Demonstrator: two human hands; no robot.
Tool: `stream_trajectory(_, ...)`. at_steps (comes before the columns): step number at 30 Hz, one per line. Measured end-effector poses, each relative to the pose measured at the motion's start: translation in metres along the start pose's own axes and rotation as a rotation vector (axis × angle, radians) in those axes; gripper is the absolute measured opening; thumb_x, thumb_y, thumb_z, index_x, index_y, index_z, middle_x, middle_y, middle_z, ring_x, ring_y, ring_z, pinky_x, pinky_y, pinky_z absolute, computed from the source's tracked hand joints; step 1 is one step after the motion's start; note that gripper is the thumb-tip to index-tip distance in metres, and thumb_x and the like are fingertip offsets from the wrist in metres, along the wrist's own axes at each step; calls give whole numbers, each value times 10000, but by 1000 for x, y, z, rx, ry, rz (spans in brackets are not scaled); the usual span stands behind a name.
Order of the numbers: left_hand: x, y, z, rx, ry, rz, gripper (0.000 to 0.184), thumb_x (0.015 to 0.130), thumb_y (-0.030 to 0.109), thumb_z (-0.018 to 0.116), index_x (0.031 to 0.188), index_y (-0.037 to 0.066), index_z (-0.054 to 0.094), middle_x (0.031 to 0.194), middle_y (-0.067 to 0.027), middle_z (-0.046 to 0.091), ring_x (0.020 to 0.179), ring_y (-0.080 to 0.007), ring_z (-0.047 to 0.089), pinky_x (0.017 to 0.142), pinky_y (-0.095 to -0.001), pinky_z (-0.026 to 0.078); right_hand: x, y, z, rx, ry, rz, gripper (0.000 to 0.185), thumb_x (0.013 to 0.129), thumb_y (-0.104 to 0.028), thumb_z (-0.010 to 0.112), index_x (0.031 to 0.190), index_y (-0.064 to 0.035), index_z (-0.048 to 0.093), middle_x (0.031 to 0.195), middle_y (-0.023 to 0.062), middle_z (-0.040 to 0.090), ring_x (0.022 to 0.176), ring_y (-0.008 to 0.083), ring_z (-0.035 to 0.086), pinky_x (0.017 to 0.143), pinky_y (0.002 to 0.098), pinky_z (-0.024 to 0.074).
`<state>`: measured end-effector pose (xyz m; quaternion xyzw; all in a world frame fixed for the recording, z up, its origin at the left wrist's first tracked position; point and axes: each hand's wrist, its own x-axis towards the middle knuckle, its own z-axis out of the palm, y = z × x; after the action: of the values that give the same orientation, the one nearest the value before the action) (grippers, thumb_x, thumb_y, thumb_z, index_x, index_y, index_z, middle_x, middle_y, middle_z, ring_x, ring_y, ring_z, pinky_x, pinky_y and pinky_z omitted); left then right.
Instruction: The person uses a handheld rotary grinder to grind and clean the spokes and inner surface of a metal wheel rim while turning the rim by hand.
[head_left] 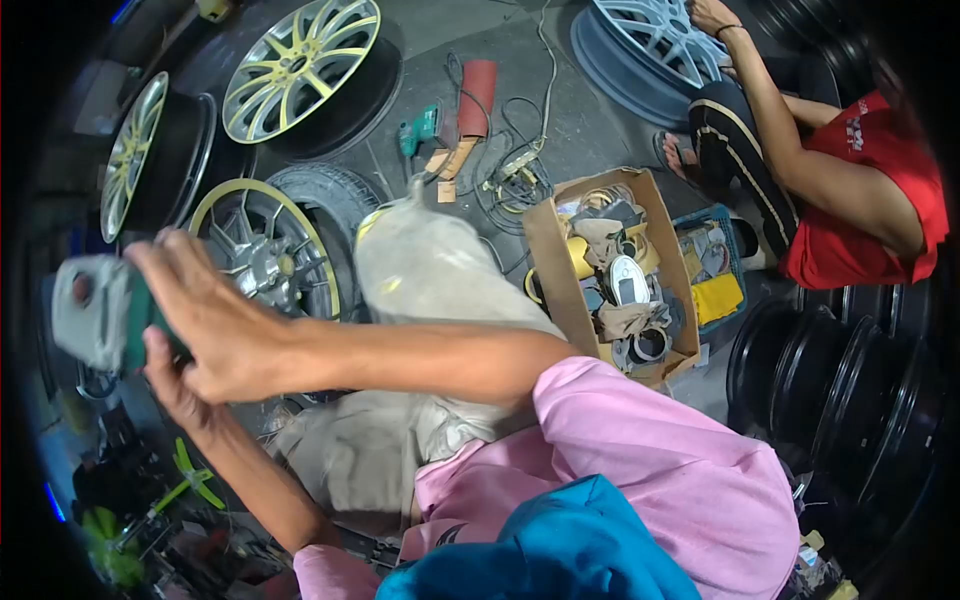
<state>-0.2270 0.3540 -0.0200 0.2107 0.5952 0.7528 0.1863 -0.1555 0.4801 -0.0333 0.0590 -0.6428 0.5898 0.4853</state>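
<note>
Toward nine o'clock: clasping green-grey tool (92, 318) between right hand (228, 335) and left hand (178, 392), presumably to steady its bulk.

No legible text

Held tool (105, 314) grey-and-green; shirt (660, 450) pink; co-worker's top (870, 215) red, trousers (745, 150) black, pale-striped.

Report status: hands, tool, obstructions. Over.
Right hand gripping green-and-grey power tool. Left hand close against it, grip unclear. Yellow-rimmed alloy wheel just beyond hands. Co-worker well apart.
</note>
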Motion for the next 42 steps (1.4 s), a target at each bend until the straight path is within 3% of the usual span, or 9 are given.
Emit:
stream_trajectory(7, 30, 123, -18, 118, 100, 437, 619, 986, 384, 570, 1374, -96, 516, 1365, -234, 579, 1345, -356, 503, 1192, -501, 357, 21, 11, -102, -26, -11, -89, 428, 725, -237, 781, 1095, -37, 699, 1040, 144, 604, 993, 304, 587, 884, 437, 484)
stream_trajectory(11, 68, 225, -70, 182, 290, 869, 523, 986, 262, 574, 1316, -144, 569, 1392, -283, 564, 1354, -382, 484, 1189, -511, 361, -62, 108, -269, -587, -143, 609, 458, 832, -300, 801, 1210, -61, 702, 1159, 163, 665, 1088, 285, 687, 920, 402, 568)
stream_trajectory(13, 50, 232, -31, -586, -844, 197, 582, 988, 228, 544, 1380, -197, 471, 1448, -345, 487, 1368, -419, 459, 1218, -520, 318, -147, 150, -348, -985, -264, 628, 415, 846, -290, 763, 1181, -61, 683, 1209, 202, 633, 1201, 394, 595, 1023, 475, 478)
stream_trajectory(15, 45, 232, 11, 242, 44, 1065, 188, 902, 230, 761, 1057, 158, 683, 930, -36, 705, 882, -199, 685, 803, -364, 555, -219, 162, -402, -1395, -517, 549, 414, 822, -347, 748, 1116, -59, 695, 1207, 167, 612, 1182, 350, 577, 942, 483, 498)
stream_trajectory(25, 22, 272, -10, 211, -169, 1077, 252, 896, 356, 772, 1032, 169, 672, 896, -19, 700, 832, -202, 685, 772, -379, 554, -187, 118, -445, -1703, -866, 1075, 302, 854, -342, 721, 1078, -140, 742, 1161, 107, 697, 1110, 283, 672, 920, 443, 518)
stream_trajectory(29, 11, 272, -23, 185, -189, 1050, 252, 899, 369, 769, 1021, 171, 670, 892, -11, 698, 832, -200, 685, 772, -381, 554, -238, 175, -435, -1812, -1015, 598, 265, 863, -288, 708, 1064, -119, 744, 1157, 130, 688, 993, 303, 710, 862, 474, 554)
stream_trajectory(35, -5, 254, 66, -562, 767, 866, 292, 911, 435, 747, 1005, 172, 661, 902, -23, 700, 833, -203, 685, 784, -402, 554, -292, 221, -347, -1133, -146, 1350, 411, 840, -308, 767, 1114, -13, 682, 1126, 200, 717, 1066, 338, 697, 881, 440, 557)
stream_trajectory(37, -6, 253, 41, -298, 580, 882, 330, 908, 400, 715, 1054, 121, 616, 964, -64, 667, 894, -229, 657, 837, -415, 522, -320, 261, -341, -1254, 382, 1127, 417, 853, -343, 774, 1034, 22, 686, 936, 209, 752, 886, 342, 737, 769, 445, 570)
stream_trajectory(42, -12, 260, -54, 45, 346, 838, 439, 903, 313, 634, 1174, -7, 505, 1120, -167, 583, 1048, -293, 587, 970, -449, 442, -358, 342, -378, -962, 753, 1180, 406, 851, -341, 789, 987, 35, 715, 833, 205, 746, 775, 371, 724, 749, 448, 557)
